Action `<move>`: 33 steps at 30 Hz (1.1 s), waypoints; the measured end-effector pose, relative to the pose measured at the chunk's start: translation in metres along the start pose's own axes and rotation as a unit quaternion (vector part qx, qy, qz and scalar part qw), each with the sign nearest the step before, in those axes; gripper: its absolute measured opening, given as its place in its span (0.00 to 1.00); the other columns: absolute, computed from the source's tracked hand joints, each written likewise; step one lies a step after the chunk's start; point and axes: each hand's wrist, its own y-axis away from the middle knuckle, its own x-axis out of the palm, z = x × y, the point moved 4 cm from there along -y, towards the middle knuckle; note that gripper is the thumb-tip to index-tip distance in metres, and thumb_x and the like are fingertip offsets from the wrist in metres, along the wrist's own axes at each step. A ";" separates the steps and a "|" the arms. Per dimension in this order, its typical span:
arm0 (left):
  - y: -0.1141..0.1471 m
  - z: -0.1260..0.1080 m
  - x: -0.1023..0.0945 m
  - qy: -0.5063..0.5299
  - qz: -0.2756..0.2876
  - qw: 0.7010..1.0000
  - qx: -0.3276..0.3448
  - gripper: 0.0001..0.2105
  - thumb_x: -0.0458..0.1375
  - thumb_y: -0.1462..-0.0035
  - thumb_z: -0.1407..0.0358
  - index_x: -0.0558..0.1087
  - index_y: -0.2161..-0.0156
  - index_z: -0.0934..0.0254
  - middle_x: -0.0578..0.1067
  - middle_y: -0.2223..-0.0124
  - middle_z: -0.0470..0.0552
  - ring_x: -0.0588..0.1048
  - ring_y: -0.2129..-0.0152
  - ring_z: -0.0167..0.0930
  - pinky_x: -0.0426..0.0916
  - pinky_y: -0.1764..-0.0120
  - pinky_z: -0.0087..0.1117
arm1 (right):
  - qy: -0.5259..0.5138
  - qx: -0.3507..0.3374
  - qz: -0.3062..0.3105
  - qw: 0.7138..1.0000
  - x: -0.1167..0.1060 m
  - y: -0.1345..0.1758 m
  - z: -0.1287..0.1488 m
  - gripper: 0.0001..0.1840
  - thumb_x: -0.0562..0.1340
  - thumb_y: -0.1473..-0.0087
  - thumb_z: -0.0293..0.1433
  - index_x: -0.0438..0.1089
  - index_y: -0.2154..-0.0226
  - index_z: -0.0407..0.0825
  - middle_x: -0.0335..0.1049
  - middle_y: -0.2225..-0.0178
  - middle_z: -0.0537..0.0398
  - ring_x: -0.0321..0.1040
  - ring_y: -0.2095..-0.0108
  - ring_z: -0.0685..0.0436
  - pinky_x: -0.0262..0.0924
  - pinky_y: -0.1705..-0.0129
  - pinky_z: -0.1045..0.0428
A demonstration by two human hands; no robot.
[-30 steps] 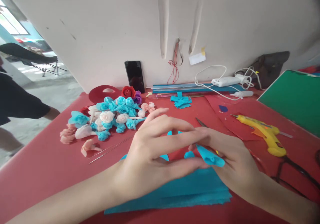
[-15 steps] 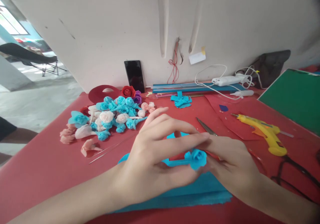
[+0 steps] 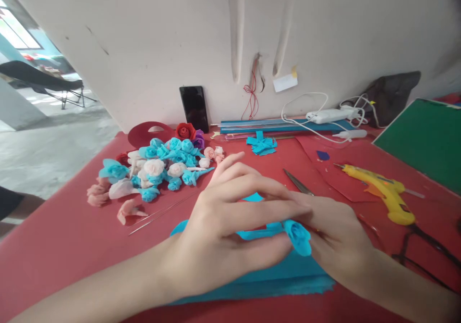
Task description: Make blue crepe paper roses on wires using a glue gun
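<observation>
A small blue crepe paper rose [image 3: 298, 237] is pinched between the thumb and fingers of my left hand [image 3: 223, 227], its petals facing to the right and down. Against it, my right hand [image 3: 329, 227] is closed, its fingertips meeting my left fingers and mostly hidden, so its exact hold on the rose is partly covered. Blue crepe paper [image 3: 281, 277] lies flat on the table under both hands. Just beyond them rest scissors [image 3: 298, 182], their blades pointing away and their handles hidden by my right hand.
Finished paper flowers [image 3: 154, 168] are heaped at the left. A yellow glue gun [image 3: 387, 191] lies at the right beside a green board [image 3: 425, 142]. Blue paper strips [image 3: 261, 143], a phone [image 3: 195, 107] and a white power strip [image 3: 329, 116] sit along the wall.
The blue rose has turned from facing up to pointing down and right, and has shifted slightly right with my left fingertips. My right hand stays nearly in place.
</observation>
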 end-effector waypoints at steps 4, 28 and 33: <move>0.000 0.000 0.001 0.006 0.005 1.000 0.003 0.09 0.62 0.53 0.77 0.77 0.65 0.68 0.77 0.64 0.49 0.73 0.69 0.27 0.64 0.56 0.35 | 0.017 0.002 -0.006 1.000 0.000 -0.001 0.001 0.10 0.51 0.39 0.25 0.65 0.70 0.48 0.69 0.72 0.60 0.67 0.70 0.56 0.61 0.62 0.64; 0.002 0.004 0.002 -0.019 0.005 0.999 0.032 0.08 0.60 0.49 0.74 0.76 0.62 0.71 0.77 0.65 0.52 0.72 0.69 0.28 0.68 0.61 0.34 | -0.007 0.008 0.001 1.000 0.003 0.000 -0.002 0.09 0.53 0.40 0.24 0.67 0.67 0.47 0.72 0.68 0.58 0.69 0.66 0.55 0.61 0.61 0.64; 0.002 0.006 0.002 -0.015 0.017 0.999 0.031 0.07 0.56 0.45 0.75 0.77 0.63 0.69 0.77 0.63 0.52 0.73 0.67 0.27 0.69 0.61 0.30 | 0.001 0.010 0.004 1.000 0.003 0.003 -0.003 0.11 0.51 0.38 0.26 0.67 0.68 0.46 0.71 0.70 0.56 0.68 0.66 0.55 0.60 0.61 0.64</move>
